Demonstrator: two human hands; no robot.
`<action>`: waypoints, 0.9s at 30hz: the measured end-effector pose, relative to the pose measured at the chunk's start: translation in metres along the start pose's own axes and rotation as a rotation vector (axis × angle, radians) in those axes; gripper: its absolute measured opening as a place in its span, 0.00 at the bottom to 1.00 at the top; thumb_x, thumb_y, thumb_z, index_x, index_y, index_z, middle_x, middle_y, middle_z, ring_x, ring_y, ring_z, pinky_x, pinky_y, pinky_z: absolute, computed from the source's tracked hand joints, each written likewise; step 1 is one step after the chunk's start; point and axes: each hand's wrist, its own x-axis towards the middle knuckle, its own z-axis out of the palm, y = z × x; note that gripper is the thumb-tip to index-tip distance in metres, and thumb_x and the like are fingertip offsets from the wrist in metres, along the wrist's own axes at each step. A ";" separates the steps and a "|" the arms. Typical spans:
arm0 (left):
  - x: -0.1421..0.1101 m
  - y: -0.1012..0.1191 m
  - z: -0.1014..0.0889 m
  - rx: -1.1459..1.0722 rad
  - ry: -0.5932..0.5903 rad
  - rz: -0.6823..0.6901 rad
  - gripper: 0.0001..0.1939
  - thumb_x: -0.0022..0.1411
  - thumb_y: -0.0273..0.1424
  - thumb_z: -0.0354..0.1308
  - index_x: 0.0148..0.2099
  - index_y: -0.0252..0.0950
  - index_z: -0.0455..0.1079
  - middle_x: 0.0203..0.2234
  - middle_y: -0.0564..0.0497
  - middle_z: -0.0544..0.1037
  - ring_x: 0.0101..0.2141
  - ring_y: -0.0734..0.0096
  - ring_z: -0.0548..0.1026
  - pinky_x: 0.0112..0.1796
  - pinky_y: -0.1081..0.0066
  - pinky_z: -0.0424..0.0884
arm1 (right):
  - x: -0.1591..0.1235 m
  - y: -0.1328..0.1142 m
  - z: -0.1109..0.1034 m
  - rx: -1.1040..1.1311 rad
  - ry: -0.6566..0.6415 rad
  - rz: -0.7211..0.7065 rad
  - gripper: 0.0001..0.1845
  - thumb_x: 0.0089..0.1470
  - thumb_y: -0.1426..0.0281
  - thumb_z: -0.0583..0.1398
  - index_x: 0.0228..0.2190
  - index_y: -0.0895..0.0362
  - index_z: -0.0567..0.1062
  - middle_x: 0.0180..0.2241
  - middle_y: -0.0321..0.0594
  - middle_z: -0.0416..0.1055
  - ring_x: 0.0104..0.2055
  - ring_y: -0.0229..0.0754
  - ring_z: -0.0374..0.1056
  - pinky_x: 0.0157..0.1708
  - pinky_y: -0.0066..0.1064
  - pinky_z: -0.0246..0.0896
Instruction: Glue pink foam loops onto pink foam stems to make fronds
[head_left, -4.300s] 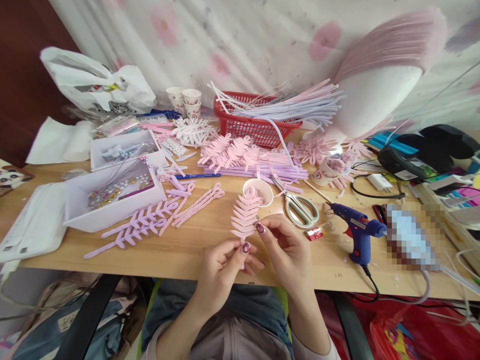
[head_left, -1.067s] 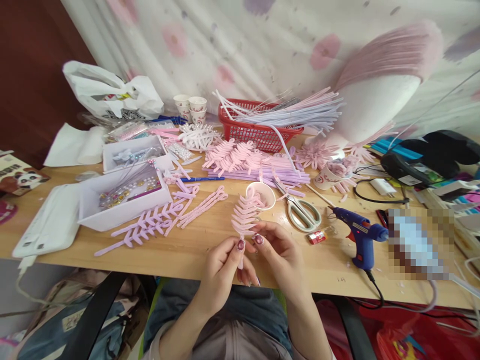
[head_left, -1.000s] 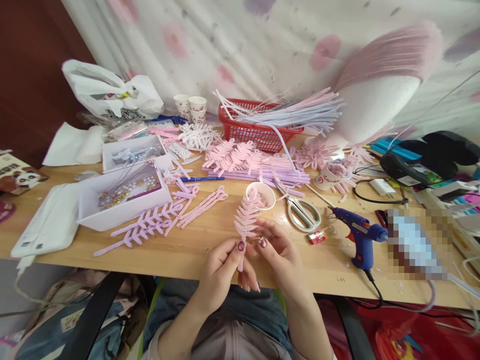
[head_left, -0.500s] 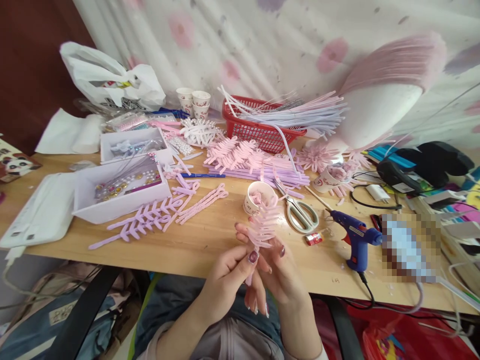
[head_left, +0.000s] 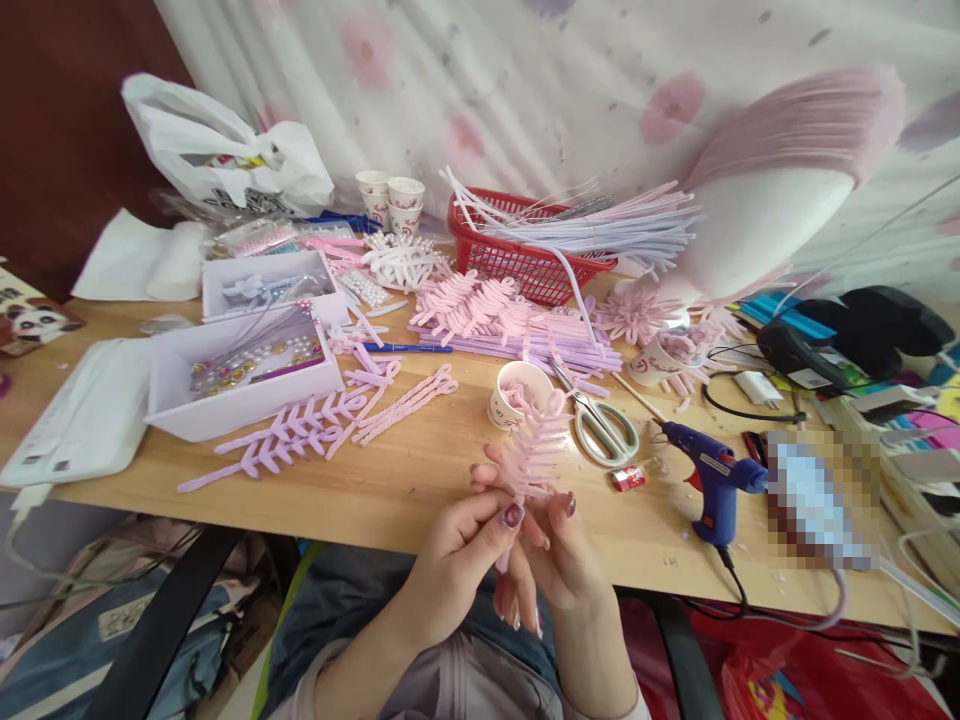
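Observation:
Above the table's front edge, my left hand (head_left: 461, 565) pinches the lower stem of a pale pink pipe-cleaner leaf sprig (head_left: 534, 445) between thumb and fingers. My right hand (head_left: 574, 560) is closed around the same sprig from the right, its fingers partly hidden behind it. The sprig stands upright, its short looped side branches fanned out. Just behind it is a paper cup (head_left: 501, 408) with pink pieces inside. Scissors (head_left: 607, 430) with pale handles lie to the right of the cup.
A blue glue gun (head_left: 712, 480) and a small red packet (head_left: 628, 479) lie on the right. Purple leaf sprigs (head_left: 289, 435), twisted pink strands (head_left: 409, 405) and a white box (head_left: 240, 415) of beads are left. Behind stands a red basket (head_left: 517, 262) of pipe cleaners.
Both hands keep hold of the leaf sprig, which leans slightly more to the right and has shifted a little. The view has moved slightly; the things on the table have stayed put.

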 end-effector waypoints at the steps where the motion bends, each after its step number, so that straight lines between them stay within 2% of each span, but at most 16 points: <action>1: 0.000 0.000 0.001 -0.002 0.002 -0.003 0.20 0.67 0.46 0.55 0.32 0.34 0.67 0.12 0.50 0.76 0.10 0.78 0.65 0.15 0.79 0.63 | -0.001 0.000 0.000 0.013 -0.021 0.013 0.34 0.43 0.44 0.68 0.47 0.50 0.80 0.48 0.45 0.78 0.20 0.32 0.62 0.23 0.28 0.69; 5: -0.001 0.000 0.002 -0.013 -0.007 -0.004 0.20 0.67 0.46 0.56 0.33 0.34 0.68 0.12 0.50 0.76 0.10 0.78 0.65 0.14 0.80 0.63 | -0.003 -0.001 0.000 0.025 -0.025 0.030 0.33 0.42 0.45 0.69 0.45 0.51 0.82 0.42 0.45 0.80 0.22 0.36 0.67 0.26 0.30 0.72; 9: -0.001 0.000 0.001 -0.009 -0.018 -0.004 0.19 0.68 0.45 0.55 0.34 0.33 0.68 0.12 0.50 0.76 0.10 0.77 0.65 0.15 0.80 0.62 | -0.003 0.000 -0.003 0.064 -0.047 0.029 0.35 0.41 0.43 0.68 0.45 0.51 0.82 0.48 0.47 0.79 0.21 0.34 0.65 0.29 0.31 0.72; 12: -0.001 0.000 0.001 -0.006 -0.021 0.000 0.19 0.68 0.45 0.54 0.35 0.33 0.69 0.12 0.51 0.76 0.11 0.77 0.65 0.15 0.79 0.63 | -0.001 0.000 -0.003 0.070 -0.052 0.026 0.31 0.42 0.44 0.69 0.44 0.49 0.82 0.47 0.44 0.79 0.19 0.31 0.60 0.26 0.28 0.70; 16: -0.003 0.000 0.002 0.021 -0.002 -0.002 0.19 0.68 0.45 0.54 0.34 0.34 0.69 0.12 0.51 0.76 0.11 0.77 0.65 0.16 0.79 0.63 | -0.001 0.000 -0.003 0.021 -0.011 0.058 0.36 0.38 0.42 0.69 0.45 0.51 0.80 0.48 0.47 0.78 0.18 0.32 0.58 0.21 0.30 0.68; 21: -0.003 0.003 0.004 0.034 0.005 -0.004 0.19 0.68 0.46 0.54 0.34 0.34 0.69 0.12 0.51 0.75 0.10 0.77 0.65 0.16 0.79 0.62 | -0.001 -0.001 -0.005 -0.039 0.010 0.049 0.38 0.39 0.41 0.67 0.46 0.51 0.79 0.51 0.48 0.75 0.18 0.31 0.56 0.20 0.29 0.67; 27: -0.005 0.007 0.008 0.055 0.013 -0.027 0.20 0.68 0.45 0.54 0.35 0.33 0.71 0.12 0.51 0.76 0.11 0.78 0.65 0.17 0.79 0.62 | 0.000 -0.003 -0.010 -0.102 0.014 0.017 0.37 0.40 0.40 0.66 0.44 0.53 0.80 0.46 0.49 0.78 0.16 0.31 0.52 0.18 0.30 0.65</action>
